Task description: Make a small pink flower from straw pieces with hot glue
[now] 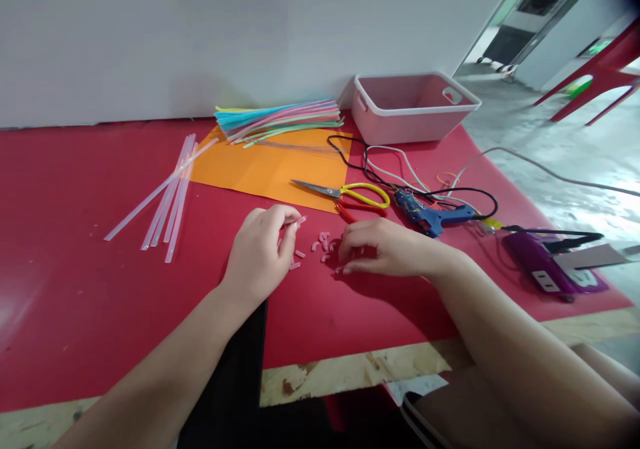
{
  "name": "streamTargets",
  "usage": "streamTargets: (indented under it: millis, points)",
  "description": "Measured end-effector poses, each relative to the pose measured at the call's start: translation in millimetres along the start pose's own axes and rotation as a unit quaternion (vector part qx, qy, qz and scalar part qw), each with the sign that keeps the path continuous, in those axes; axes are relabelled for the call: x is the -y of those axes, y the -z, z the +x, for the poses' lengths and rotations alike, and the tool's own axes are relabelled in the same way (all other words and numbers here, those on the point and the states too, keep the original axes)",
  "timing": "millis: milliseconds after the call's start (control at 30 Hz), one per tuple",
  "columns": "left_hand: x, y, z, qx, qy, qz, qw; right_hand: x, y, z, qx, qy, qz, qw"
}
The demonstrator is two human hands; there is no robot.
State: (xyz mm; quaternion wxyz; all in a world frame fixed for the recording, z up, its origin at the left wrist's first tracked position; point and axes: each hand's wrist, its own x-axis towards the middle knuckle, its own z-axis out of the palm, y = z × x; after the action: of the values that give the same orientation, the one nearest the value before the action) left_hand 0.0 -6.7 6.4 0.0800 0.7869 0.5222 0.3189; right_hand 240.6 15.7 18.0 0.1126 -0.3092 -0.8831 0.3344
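Note:
My left hand [265, 249] is closed, with a short pink straw piece [301, 220] pinched between thumb and forefinger. Below its fingertips, a few more cut straw pieces [295, 266] lie on the red tabletop. My right hand [375, 248] hovers low over the table with fingers curled and the thumb apart from them. Small curved pink pieces [324, 241] are scattered just left of it, and some may be hidden under its fingers. Behind the right hand are scissors [345, 194] with one yellow and one red handle, blades slightly apart.
Long pink straws [167, 202] lie at left. A bundle of coloured straws [280, 121] rests on orange paper [260, 166]. A pink basket [400, 126] stands against the wall. Rightward are a blue glue gun [433, 217], tangled cables [400, 159] and a purple power strip [550, 262].

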Motion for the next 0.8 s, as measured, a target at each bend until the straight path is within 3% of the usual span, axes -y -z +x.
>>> streamTargets:
  millis: [133, 367, 433, 500, 600, 667, 733, 800]
  points:
    - [0.2, -0.4, -0.4, -0.002, -0.019, 0.007, 1.000, 5.8, -2.5, 3.5, 0.026, -0.038, -0.019, 0.999]
    - [1.2, -0.9, -0.6, 0.001, -0.027, 0.006, 1.000, 11.7, -11.8, 6.8, 0.032, -0.011, -0.042, 0.999]
    - [2.0, -0.8, -0.4, -0.002, -0.032, 0.001, 0.999, 12.2, -11.5, 5.4, 0.006, -0.015, -0.033, 0.999]
    - [3.8, -1.0, -0.5, 0.000, -0.045, -0.008, 0.999, 13.5, -7.6, 3.4, -0.059, -0.016, -0.016, 0.998]
    - [7.7, -2.6, -0.6, 0.009, -0.079, -0.015, 0.997, 16.6, 7.9, 2.2, -0.155, -0.026, -0.032, 0.987]
    - [10.0, -3.9, -0.5, 0.006, -0.086, -0.023, 0.996, 16.4, 26.1, 5.3, -0.177, -0.051, -0.081, 0.980]
    - [11.2, -4.7, -0.5, 0.000, -0.085, -0.030, 0.996, 9.4, 51.4, 13.0, -0.189, -0.092, -0.151, 0.966]
    - [11.6, -5.1, -0.8, -0.009, -0.086, -0.029, 0.996, -8.3, 83.3, 24.7, -0.250, -0.151, -0.208, 0.933]
